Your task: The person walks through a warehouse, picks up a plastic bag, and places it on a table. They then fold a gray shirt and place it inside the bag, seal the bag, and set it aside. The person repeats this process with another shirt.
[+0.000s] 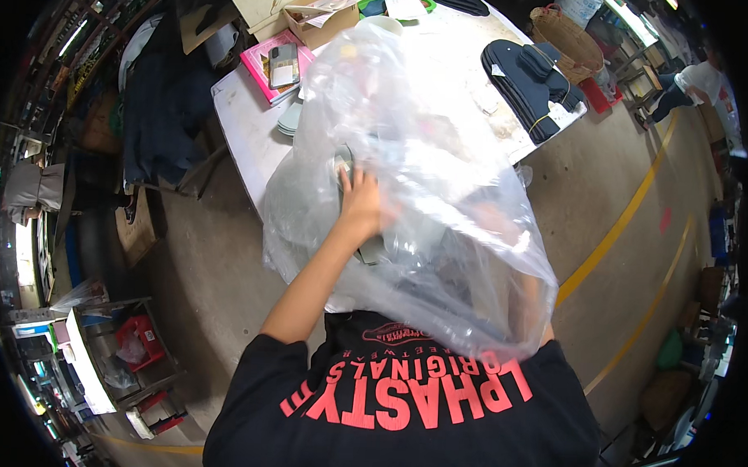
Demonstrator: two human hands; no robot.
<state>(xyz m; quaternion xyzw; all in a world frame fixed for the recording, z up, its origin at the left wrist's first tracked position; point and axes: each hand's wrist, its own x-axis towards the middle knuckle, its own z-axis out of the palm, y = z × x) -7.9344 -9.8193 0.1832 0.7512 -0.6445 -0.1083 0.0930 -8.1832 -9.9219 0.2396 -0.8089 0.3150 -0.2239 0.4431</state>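
Note:
A large clear plastic bag [467, 175] spreads over the table's near side and hangs toward my chest. My left hand [362, 207] is at the bag's left part, its fingers curled on a grey-green fabric piece [344, 157]. More grey-green material shows just below that hand. Through the cloudy plastic, my right hand [500, 221] appears only as a blur; its fingers cannot be made out. The right forearm also lies behind the film. Further grey-green pieces show dimly inside the bag.
The white table [241, 138] bears a small grey-green stack [290, 118], a pink book [260, 61] with a phone [283, 64], an open cardboard box [320, 22] and dark fabric pieces [511, 78]. A wicker basket [566, 44] stands beyond its right corner. Dark cloth [160, 111] hangs at the left.

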